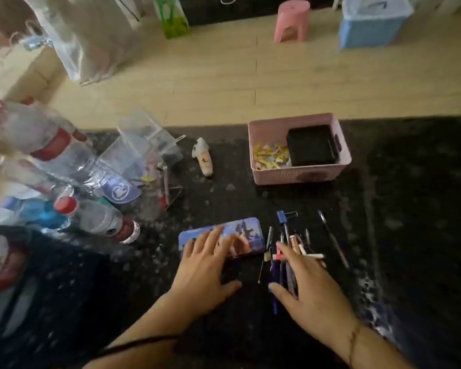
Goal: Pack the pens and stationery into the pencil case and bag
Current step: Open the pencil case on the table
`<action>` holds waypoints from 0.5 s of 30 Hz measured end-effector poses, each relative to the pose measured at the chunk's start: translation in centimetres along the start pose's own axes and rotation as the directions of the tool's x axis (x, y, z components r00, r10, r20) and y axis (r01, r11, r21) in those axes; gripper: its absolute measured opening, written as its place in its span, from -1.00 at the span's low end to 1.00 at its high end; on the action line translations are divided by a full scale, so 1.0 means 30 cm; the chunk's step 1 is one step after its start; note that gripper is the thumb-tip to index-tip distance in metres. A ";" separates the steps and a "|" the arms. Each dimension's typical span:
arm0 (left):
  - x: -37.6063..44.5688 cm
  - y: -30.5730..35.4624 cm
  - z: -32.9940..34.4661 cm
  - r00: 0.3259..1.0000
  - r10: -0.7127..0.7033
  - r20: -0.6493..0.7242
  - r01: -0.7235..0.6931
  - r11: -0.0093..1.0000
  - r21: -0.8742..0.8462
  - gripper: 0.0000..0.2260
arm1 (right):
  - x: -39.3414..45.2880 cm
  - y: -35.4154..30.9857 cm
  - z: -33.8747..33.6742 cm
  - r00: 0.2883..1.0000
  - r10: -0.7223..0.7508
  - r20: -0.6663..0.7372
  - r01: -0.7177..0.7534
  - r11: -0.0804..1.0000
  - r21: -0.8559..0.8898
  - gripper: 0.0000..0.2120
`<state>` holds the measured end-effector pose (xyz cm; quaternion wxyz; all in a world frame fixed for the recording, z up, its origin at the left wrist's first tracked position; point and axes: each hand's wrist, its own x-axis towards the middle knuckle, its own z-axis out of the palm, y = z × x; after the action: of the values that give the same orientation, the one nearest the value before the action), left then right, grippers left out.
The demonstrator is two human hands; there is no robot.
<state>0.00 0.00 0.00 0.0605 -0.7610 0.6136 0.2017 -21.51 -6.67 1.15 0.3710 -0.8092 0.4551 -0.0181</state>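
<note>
Head view: pencil case (pixel 246 235) lengthwise left-right.

The pencil case (pixel 221 237) under the left grip looks glossy, printed. The rug (pixel 410 209) is dark, rough; the basket (pixel 298 174) ribbed pink plastic.

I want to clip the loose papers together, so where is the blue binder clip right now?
In the head view, the blue binder clip lies on the dark mat at the far end of the pen pile, just beyond the right hand and right of the pencil case.
</note>
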 end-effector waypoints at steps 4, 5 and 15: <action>0.192 -0.134 0.211 0.997 -0.003 -0.079 0.014 0.990 0.139 -0.06 | 0.186 0.100 0.251 0.980 -0.169 -0.108 0.127 0.939 -0.319 -0.23; 0.220 -0.158 0.256 0.994 0.004 -0.113 0.011 0.990 0.137 -0.07 | 0.229 0.113 0.294 0.981 -0.165 -0.099 0.114 0.915 -0.388 -0.19; 0.011 -0.238 0.497 0.915 0.131 -0.381 -0.056 0.978 0.200 -0.17 | 0.118 0.073 0.548 0.940 -0.189 -0.285 0.018 0.860 -0.510 -0.19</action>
<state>3.44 6.47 -14.83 -0.0032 -0.7467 0.6651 -0.0099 -14.97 -0.40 -13.20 0.0672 -0.8868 0.4541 -0.0528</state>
